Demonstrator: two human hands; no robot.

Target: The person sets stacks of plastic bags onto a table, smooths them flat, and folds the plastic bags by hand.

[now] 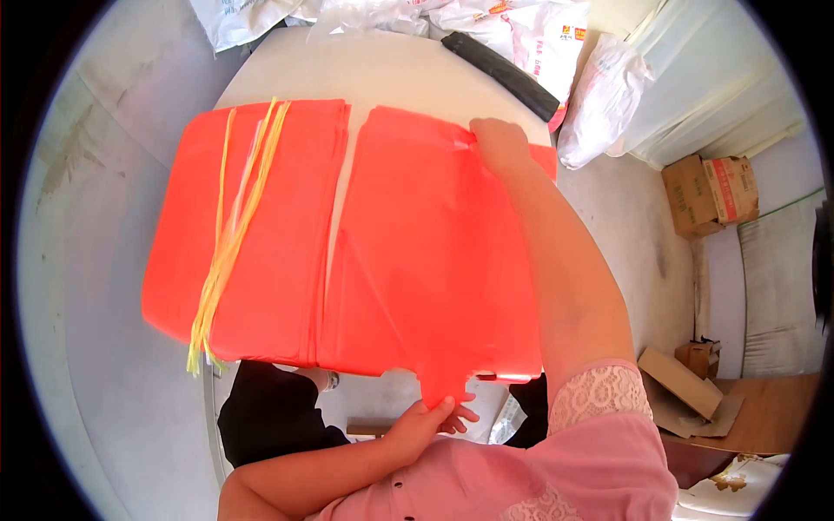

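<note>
Two stacks of flat red plastic sheets or bags lie side by side on a pale table. Yellow and pinkish strings are draped lengthwise over the left stack. At the near edge of the right stack, my left hand pinches a red strip that hangs over the table edge, thumb on top. Across the stack, my right hand is closed on its far edge near the right corner, where the red plastic wrinkles. The right forearm extends along the stack's right side.
A black roll lies at the table's far right edge. White printed sacks are behind it, with another white bundle to the right. Cardboard boxes stand by the right wall. Opened cardboard is at lower right.
</note>
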